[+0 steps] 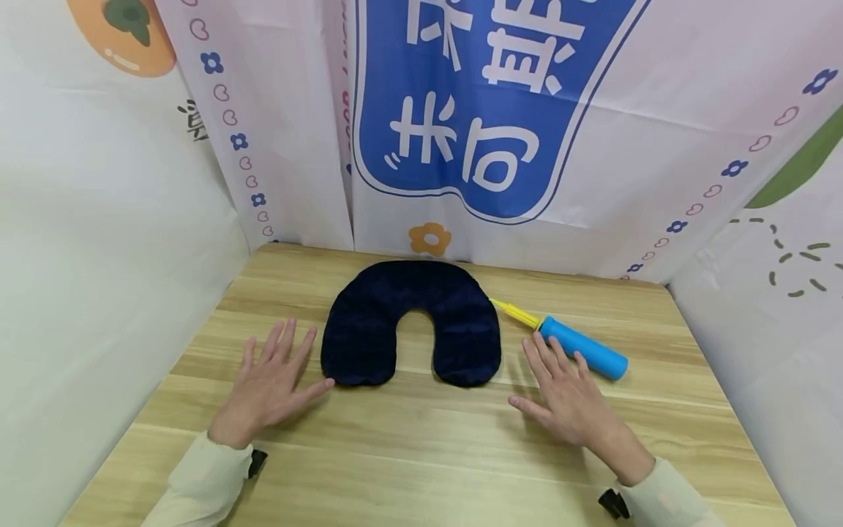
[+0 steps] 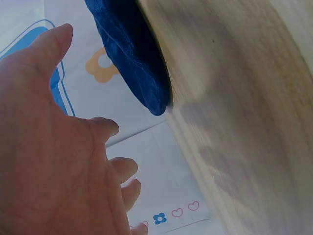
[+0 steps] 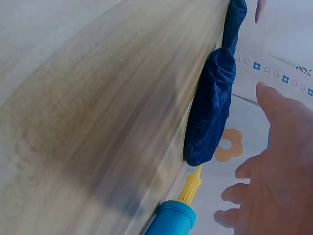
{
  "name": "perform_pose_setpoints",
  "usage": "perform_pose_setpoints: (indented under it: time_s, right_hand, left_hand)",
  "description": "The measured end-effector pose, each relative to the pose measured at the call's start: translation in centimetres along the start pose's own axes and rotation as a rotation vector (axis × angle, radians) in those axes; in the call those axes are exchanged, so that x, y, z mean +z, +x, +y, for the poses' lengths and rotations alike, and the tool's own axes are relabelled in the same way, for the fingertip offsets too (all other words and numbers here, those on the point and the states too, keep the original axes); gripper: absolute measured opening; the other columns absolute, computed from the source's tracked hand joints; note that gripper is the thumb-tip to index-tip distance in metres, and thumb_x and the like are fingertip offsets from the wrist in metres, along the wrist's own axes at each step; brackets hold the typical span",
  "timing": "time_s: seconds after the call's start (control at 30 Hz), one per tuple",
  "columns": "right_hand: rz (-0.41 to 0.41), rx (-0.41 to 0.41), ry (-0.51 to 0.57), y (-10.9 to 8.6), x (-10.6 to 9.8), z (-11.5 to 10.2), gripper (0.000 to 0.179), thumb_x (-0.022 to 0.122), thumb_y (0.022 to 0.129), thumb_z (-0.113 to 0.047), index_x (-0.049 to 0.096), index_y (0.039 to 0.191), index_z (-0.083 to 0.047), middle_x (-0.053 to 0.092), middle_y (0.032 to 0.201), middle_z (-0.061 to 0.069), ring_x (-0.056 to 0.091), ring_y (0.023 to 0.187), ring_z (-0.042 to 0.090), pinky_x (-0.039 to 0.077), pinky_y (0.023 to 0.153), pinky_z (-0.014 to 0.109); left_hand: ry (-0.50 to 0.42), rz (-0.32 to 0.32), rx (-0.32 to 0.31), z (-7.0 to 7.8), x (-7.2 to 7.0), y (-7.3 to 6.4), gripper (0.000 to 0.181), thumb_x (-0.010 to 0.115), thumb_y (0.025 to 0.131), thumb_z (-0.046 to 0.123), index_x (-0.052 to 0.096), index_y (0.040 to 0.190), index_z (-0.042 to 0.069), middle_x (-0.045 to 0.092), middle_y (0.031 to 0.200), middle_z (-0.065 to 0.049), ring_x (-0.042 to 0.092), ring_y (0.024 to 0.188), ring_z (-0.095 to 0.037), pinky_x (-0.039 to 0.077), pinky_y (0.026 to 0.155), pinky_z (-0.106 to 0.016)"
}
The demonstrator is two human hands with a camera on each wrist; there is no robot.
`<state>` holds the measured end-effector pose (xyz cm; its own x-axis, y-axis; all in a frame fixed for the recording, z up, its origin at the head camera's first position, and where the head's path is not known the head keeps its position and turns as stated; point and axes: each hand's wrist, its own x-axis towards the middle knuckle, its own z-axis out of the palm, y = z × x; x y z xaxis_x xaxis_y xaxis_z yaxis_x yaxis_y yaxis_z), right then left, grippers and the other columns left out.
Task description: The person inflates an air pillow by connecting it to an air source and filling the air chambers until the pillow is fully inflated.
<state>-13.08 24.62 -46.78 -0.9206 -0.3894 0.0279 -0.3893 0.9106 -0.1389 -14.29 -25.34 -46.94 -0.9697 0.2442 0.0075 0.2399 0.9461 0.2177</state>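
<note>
A dark navy U-shaped neck pillow (image 1: 415, 282) lies flat on the wooden table, its opening facing me. My left hand (image 1: 266, 384) hovers beside its left end with fingers spread, the thumb tip right at the pillow's edge. To the right of the pillow lies a small hand pump (image 1: 582, 347), blue in the body with a yellow tapered nozzle (image 1: 516, 312) pointing at the pillow's side. Just short of the pump, my right hand (image 1: 566, 399) is held palm down, fingers spread, holding nothing. In the right wrist view the pillow (image 3: 210, 107) looks soft and wrinkled.
The wooden tabletop (image 1: 408, 454) reaches to a printed cloth backdrop (image 1: 296, 146) at the rear. White cloth walls (image 1: 112, 241) stand along the left and right edges. Dark wrist devices (image 1: 614, 503) sit by both pale sleeves.
</note>
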Motion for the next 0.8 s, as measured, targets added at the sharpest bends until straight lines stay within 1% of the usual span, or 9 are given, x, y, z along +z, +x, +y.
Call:
perform_pose_setpoints:
  time_s: [0.1, 0.2, 0.3, 0.4, 0.47, 0.53, 0.6, 0.7, 0.8]
  right_hand:
    - [-0.006, -0.004, 0.026, 0.2, -0.1, 0.0, 0.09, 0.052, 0.105, -0.062, 0.021, 0.169, -0.006, 0.019, 0.176, 0.018, 0.021, 0.161, 0.047, 0.024, 0.121, 0.077]
    - [-0.004, -0.002, 0.117, 0.9, -0.5, 0.0, 0.082, 0.056, 0.106, -0.055, 0.033, 0.164, -0.002, 0.035, 0.169, 0.023, 0.036, 0.155, 0.047, 0.035, 0.12, 0.07]
    - [-0.006, 0.04, 0.288, 2.2, -1.1, 0.3, 0.069, 0.062, 0.107, -0.045, 0.048, 0.154, 0.004, 0.057, 0.152, 0.025, 0.058, 0.138, 0.044, 0.051, 0.11, 0.06]
    - [-0.024, 0.116, 0.455, 3.8, -1.6, 0.7, 0.053, 0.066, 0.106, -0.038, 0.065, 0.137, 0.005, 0.075, 0.125, 0.02, 0.074, 0.108, 0.033, 0.064, 0.088, 0.047]
    - [-0.048, 0.165, 0.535, 5.0, -1.6, 1.0, 0.044, 0.066, 0.106, -0.035, 0.073, 0.123, 0.004, 0.079, 0.105, 0.015, 0.075, 0.088, 0.027, 0.062, 0.073, 0.038]
    - [-0.078, 0.209, 0.573, 6.1, -1.4, 1.1, 0.04, 0.065, 0.106, -0.037, 0.077, 0.112, 0.0, 0.079, 0.092, 0.012, 0.071, 0.073, 0.023, 0.057, 0.062, 0.033]
    - [-0.114, 0.243, 0.593, 7.1, -1.1, 1.2, 0.04, 0.064, 0.106, -0.039, 0.08, 0.1, -0.002, 0.077, 0.081, 0.012, 0.062, 0.06, 0.02, 0.049, 0.054, 0.03]
    - [-0.155, 0.275, 0.607, 8.3, -0.3, 0.9, 0.045, 0.063, 0.106, -0.042, 0.079, 0.087, -0.004, 0.074, 0.073, 0.013, 0.053, 0.052, 0.015, 0.041, 0.049, 0.028]
    - [-0.175, 0.313, 0.604, 9.2, 0.6, 0.8, 0.05, 0.064, 0.105, -0.042, 0.077, 0.075, -0.005, 0.073, 0.067, 0.011, 0.052, 0.049, 0.013, 0.038, 0.048, 0.025]
  left_hand:
    - [-0.017, 0.001, 0.009, 0.1, 0.0, 0.1, 0.098, 0.053, 0.097, 0.074, 0.028, 0.168, 0.011, 0.011, 0.175, -0.028, 0.011, 0.162, -0.049, 0.006, 0.121, -0.081]
    - [-0.084, -0.013, 0.019, 0.0, -0.1, 0.5, 0.096, 0.055, 0.1, 0.068, 0.027, 0.167, 0.004, 0.017, 0.173, -0.03, 0.018, 0.16, -0.051, 0.015, 0.122, -0.079]
    - [-0.254, -0.048, -0.004, -0.4, -0.4, 1.7, 0.089, 0.057, 0.105, 0.056, 0.031, 0.162, -0.007, 0.035, 0.165, -0.033, 0.037, 0.151, -0.052, 0.033, 0.12, -0.072]
    - [-0.468, -0.103, -0.101, -1.0, -1.0, 3.0, 0.073, 0.06, 0.107, 0.044, 0.045, 0.15, -0.014, 0.06, 0.144, -0.033, 0.064, 0.128, -0.046, 0.055, 0.105, -0.057]
    - [-0.617, -0.159, -0.202, -1.5, -1.2, 3.8, 0.062, 0.06, 0.108, 0.038, 0.052, 0.14, -0.014, 0.069, 0.128, -0.03, 0.074, 0.109, -0.036, 0.063, 0.091, -0.047]
    - [-0.743, -0.218, -0.285, -1.9, -1.1, 4.3, 0.053, 0.06, 0.108, 0.033, 0.057, 0.132, -0.014, 0.074, 0.116, -0.025, 0.077, 0.095, -0.026, 0.066, 0.081, -0.038]
    - [-0.858, -0.271, -0.351, -2.1, -0.9, 4.6, 0.046, 0.062, 0.108, 0.029, 0.06, 0.127, -0.013, 0.075, 0.108, -0.02, 0.077, 0.089, -0.019, 0.066, 0.077, -0.032]
    - [-0.92, -0.321, -0.391, -2.1, -0.3, 4.9, 0.042, 0.064, 0.107, 0.029, 0.066, 0.118, -0.011, 0.077, 0.098, -0.014, 0.076, 0.081, -0.013, 0.065, 0.073, -0.029]
    - [-0.932, -0.338, -0.381, -1.6, 0.1, 5.3, 0.038, 0.065, 0.106, 0.028, 0.071, 0.11, -0.009, 0.077, 0.088, -0.012, 0.076, 0.075, -0.012, 0.065, 0.071, -0.028]
